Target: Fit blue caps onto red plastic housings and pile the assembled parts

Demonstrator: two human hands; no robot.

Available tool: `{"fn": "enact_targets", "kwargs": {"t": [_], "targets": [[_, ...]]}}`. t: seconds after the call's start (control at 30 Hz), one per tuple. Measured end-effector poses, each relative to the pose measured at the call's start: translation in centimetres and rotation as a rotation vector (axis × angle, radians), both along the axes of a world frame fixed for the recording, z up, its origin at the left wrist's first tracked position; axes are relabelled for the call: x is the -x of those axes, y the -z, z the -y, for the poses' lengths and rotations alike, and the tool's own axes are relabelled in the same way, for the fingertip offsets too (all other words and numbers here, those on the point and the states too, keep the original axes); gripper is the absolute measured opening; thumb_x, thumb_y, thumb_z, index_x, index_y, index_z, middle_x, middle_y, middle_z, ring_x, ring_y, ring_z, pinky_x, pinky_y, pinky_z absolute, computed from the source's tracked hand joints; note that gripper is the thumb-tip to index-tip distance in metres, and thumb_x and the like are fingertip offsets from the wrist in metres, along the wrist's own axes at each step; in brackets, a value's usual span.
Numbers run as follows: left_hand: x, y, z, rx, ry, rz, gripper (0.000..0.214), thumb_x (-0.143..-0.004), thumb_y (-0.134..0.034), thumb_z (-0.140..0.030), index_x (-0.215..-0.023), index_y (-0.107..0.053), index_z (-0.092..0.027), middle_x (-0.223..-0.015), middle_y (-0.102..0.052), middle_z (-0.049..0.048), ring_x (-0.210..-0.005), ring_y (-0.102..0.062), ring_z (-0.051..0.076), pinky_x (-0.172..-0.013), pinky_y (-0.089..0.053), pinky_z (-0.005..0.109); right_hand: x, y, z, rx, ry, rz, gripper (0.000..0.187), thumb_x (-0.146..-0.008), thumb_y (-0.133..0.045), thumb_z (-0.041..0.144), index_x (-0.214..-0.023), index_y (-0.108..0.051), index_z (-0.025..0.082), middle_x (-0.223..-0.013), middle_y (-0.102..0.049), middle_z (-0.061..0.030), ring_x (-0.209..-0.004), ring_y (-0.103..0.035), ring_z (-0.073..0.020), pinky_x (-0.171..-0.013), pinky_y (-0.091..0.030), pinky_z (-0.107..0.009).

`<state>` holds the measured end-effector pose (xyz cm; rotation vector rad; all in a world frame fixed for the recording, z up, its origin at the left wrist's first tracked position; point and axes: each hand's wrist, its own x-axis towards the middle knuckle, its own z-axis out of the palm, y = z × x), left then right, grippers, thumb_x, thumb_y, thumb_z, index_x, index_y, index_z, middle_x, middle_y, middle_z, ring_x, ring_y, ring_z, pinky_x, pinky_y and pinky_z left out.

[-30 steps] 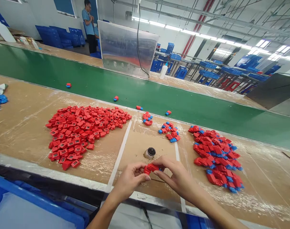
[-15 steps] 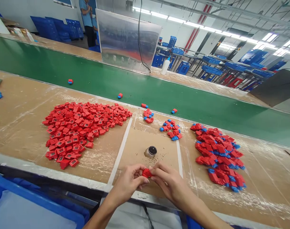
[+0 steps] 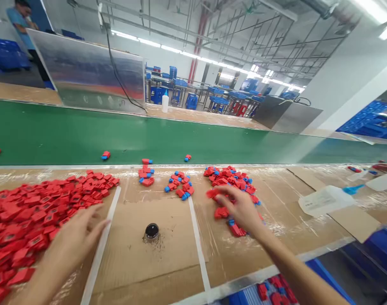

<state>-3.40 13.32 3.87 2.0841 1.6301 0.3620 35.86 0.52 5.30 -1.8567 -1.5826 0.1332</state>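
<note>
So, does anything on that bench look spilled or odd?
Yes: small dark specks litter the flat brown cardboard sheet beside the small round black-topped container. They look spilled because they cluster loosely near it.

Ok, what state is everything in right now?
Left hand: open, at red pile
Right hand: at a red piece, blurred, grip unclear
Red pile: loose heap
Red-and-blue pile: heaped, partly covered
Jar: upright, lid unclear
White bottle: upright
Bottle at right: lying down

left hand (image 3: pixel 73 239): moved to red pile (image 3: pixel 40 212) | right hand (image 3: pixel 242 208): to red-blue pile (image 3: pixel 233 178)
</note>
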Motion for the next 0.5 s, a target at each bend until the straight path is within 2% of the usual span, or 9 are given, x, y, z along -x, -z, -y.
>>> {"fn": "enact_targets", "kwargs": {"t": [0.03,0.07,0.13,0.2,0.3,0.37,0.5], "targets": [[0.3,-0.5,-1.8,-0.088,-0.039,-0.179,0.047,-0.094,-0.034,-0.045,-0.125,-0.054,-0.016,-0.113,-0.061,0.0154,-0.090,-0.064,0.033,-0.076,-0.051,0.045,-3.2,-0.1,-0.5,0.026,0.126,0.087,0.024,-0.092,-0.052,0.034,-0.109,-0.064,0.021,-0.104,-0.072,-0.0066,-0.090,-0.067,-0.0197,-0.080,-0.052,-0.031],[0.5,-0.8,-3.2,-0.152,-0.044,-0.336,0.048,-0.096,-0.028,-0.043,-0.124,-0.054,-0.014,-0.116,-0.059,0.0183,-0.089,-0.065,0.036,-0.073,-0.050,0.046,-6.1,0.0,-1.0,0.042,0.185,0.118,0.026,-0.091,-0.051,0.033,-0.108,-0.064,0.019,-0.102,-0.072,-0.0085,-0.088,-0.068,-0.0211,-0.078,-0.053,-0.033],[0.7,-0.7,-4.9,-0.225,0.027,-0.537,0.048,-0.097,-0.020,-0.036,-0.120,-0.053,-0.010,-0.111,-0.058,0.0207,-0.087,-0.065,0.038,-0.068,-0.050,0.046,-10.5,0.3,-2.0,0.089,0.220,0.170,0.024,-0.088,-0.051,0.032,-0.100,-0.067,0.018,-0.093,-0.073,-0.0090,-0.082,-0.068,-0.0228,-0.074,-0.053,-0.034],[0.7,-0.1,-5.5,-0.263,0.113,-0.613,0.042,-0.098,-0.021,-0.030,-0.112,-0.054,-0.009,-0.099,-0.061,0.0178,-0.086,-0.066,0.037,-0.067,-0.049,0.042,-12.8,0.7,-3.4,0.128,0.200,0.221,0.022,-0.086,-0.053,0.031,-0.093,-0.069,0.018,-0.090,-0.072,-0.0100,-0.083,-0.068,-0.0253,-0.076,-0.052,-0.037],[0.8,0.8,-5.6,-0.263,0.134,-0.632,0.033,-0.097,-0.024,-0.024,-0.105,-0.054,-0.013,-0.092,-0.063,0.0150,-0.084,-0.067,0.034,-0.064,-0.048,0.038,-13.1,0.9,-7.1,0.166,0.174,0.313,0.027,-0.087,-0.053,0.034,-0.100,-0.069,0.017,-0.103,-0.068,-0.0140,-0.096,-0.064,-0.0283,-0.086,-0.048,-0.040],[0.9,0.9,-5.6,-0.240,0.100,-0.596,0.034,-0.096,-0.025,-0.025,-0.104,-0.056,-0.015,-0.096,-0.065,0.0154,-0.081,-0.067,0.033,-0.061,-0.046,0.037,-12.1,1.0,-11.1,0.206,0.141,0.350,0.031,-0.091,-0.050,0.034,-0.111,-0.067,0.017,-0.107,-0.066,-0.0139,-0.099,-0.063,-0.0265,-0.088,-0.046,-0.038],[1.7,0.2,-4.7,-0.241,-0.009,-0.294,0.039,-0.093,-0.032,-0.035,-0.116,-0.059,-0.019,-0.110,-0.064,0.0135,-0.079,-0.066,0.028,-0.064,-0.047,0.035,-8.7,2.2,-20.4,0.337,0.055,0.374,0.033,-0.096,-0.048,0.039,-0.120,-0.063,0.021,-0.102,-0.068,-0.0088,-0.096,-0.064,-0.0222,-0.085,-0.048,-0.034]]}}
